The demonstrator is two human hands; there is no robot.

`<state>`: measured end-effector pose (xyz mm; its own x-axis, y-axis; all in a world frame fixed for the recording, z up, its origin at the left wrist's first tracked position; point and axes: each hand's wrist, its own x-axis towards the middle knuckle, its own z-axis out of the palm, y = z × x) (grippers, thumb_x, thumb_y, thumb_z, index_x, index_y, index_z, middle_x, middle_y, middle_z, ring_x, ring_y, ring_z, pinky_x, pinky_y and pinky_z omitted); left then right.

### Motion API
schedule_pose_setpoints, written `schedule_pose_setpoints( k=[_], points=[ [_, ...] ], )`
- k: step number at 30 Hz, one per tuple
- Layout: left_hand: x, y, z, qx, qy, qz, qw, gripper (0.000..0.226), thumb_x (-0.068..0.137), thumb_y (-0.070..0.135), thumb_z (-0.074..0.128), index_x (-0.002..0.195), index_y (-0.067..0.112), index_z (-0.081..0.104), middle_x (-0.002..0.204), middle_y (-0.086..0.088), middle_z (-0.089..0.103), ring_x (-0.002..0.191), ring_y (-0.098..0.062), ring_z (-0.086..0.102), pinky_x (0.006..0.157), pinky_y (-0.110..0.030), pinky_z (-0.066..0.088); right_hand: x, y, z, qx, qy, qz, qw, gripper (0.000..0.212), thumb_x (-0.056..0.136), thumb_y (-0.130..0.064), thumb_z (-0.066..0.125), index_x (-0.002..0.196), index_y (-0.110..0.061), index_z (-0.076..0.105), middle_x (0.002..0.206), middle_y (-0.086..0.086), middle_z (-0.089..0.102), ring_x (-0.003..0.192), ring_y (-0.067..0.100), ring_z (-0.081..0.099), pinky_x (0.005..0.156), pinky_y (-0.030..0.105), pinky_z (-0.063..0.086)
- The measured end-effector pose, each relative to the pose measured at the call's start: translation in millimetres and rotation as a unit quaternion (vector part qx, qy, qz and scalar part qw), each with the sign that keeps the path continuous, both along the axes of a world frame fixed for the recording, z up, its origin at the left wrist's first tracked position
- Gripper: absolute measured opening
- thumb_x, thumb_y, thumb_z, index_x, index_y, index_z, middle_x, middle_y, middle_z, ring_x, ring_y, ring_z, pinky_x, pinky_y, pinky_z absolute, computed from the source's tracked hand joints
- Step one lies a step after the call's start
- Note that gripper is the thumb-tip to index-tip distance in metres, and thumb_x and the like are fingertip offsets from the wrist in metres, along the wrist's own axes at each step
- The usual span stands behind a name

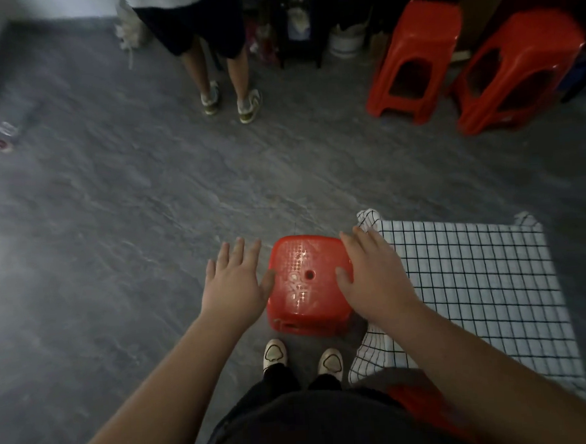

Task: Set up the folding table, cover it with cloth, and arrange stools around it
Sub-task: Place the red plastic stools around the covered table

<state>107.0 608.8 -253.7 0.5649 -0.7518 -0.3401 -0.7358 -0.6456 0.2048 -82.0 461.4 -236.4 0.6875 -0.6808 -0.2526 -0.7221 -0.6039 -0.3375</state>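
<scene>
Red plastic stool (307,284) stands on the floor between both hands, beside the cloth-covered table (478,299).
Right hand (374,278), fingers spread, overlaps the seat's 3 o'clock edge, contact unclear; left hand (235,283), open, sits just off its 9 o'clock edge. Two stools (474,63) wait at 1 o'clock.

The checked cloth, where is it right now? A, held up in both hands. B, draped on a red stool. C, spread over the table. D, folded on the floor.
C: the checked cloth lies flat across the table, its corners hanging, beside the red stool.
</scene>
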Motion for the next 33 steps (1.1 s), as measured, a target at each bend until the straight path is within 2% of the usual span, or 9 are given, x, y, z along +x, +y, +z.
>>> schedule_pose_setpoints(
  k=[2, 6, 11, 17, 24, 33],
  points=[
    [-8, 12, 28, -0.026, -0.006, 0.020, 0.999, 0.070, 0.098, 0.058, 0.033, 0.158, 0.029, 0.013, 0.166, -0.004, 0.012, 0.153, -0.027, 0.002, 0.123, -0.049, 0.010, -8, 9, 24, -0.032, -0.003, 0.005, 0.999, 0.068, 0.099, -0.048, 0.043, 0.158, -0.020, 0.025, 0.165, 0.007, 0.023, 0.153, 0.027, 0.013, 0.124, 0.046, 0.019],
    [-11, 23, 61, -0.049, -0.036, 0.017, 0.998, 0.070, 0.097, 0.058, 0.033, 0.158, 0.029, 0.013, 0.166, -0.005, 0.012, 0.153, -0.028, 0.001, 0.124, -0.049, 0.010, -13, 20, 51, -0.038, -0.002, 0.018, 0.999, 0.069, 0.100, -0.051, 0.038, 0.160, -0.022, 0.017, 0.167, 0.005, 0.017, 0.154, 0.025, 0.008, 0.125, 0.044, 0.013],
    [14, 21, 79, -0.050, -0.056, 0.026, 0.997, 0.071, 0.096, 0.060, 0.032, 0.158, 0.029, 0.014, 0.166, -0.005, 0.012, 0.153, -0.028, 0.004, 0.123, -0.049, 0.013, 17, 16, 62, -0.038, -0.030, 0.026, 0.998, 0.070, 0.100, -0.051, 0.038, 0.160, -0.023, 0.016, 0.167, 0.004, 0.016, 0.154, 0.024, 0.007, 0.126, 0.040, 0.009],
    [62, 16, 83, -0.048, -0.047, 0.021, 0.998, 0.072, 0.096, 0.061, 0.031, 0.158, 0.029, 0.014, 0.166, -0.004, 0.013, 0.153, -0.028, 0.005, 0.123, -0.049, 0.013, 74, 15, 70, -0.048, -0.038, 0.025, 0.998, 0.068, 0.099, -0.051, 0.040, 0.159, -0.025, 0.021, 0.166, 0.003, 0.021, 0.154, 0.023, 0.010, 0.122, 0.043, 0.014],
    [163, 7, 57, -0.053, -0.024, -0.041, 0.997, 0.071, 0.097, 0.060, 0.031, 0.157, 0.026, 0.017, 0.166, -0.005, 0.016, 0.153, -0.028, 0.005, 0.123, -0.050, 0.013, 160, 26, 44, -0.053, -0.006, -0.029, 0.998, 0.067, 0.099, -0.047, 0.044, 0.157, -0.020, 0.025, 0.163, 0.008, 0.027, 0.152, 0.027, 0.016, 0.123, 0.042, 0.016],
    [345, -18, 58, -0.010, -0.035, -0.193, 0.981, 0.069, 0.099, 0.057, 0.030, 0.157, 0.023, 0.015, 0.166, -0.007, 0.014, 0.153, -0.030, 0.006, 0.122, -0.049, 0.013, 313, 45, 39, -0.049, -0.005, -0.167, 0.985, 0.066, 0.095, -0.042, 0.054, 0.153, -0.016, 0.037, 0.158, 0.012, 0.038, 0.149, 0.031, 0.026, 0.121, 0.047, 0.026]
  ],
)
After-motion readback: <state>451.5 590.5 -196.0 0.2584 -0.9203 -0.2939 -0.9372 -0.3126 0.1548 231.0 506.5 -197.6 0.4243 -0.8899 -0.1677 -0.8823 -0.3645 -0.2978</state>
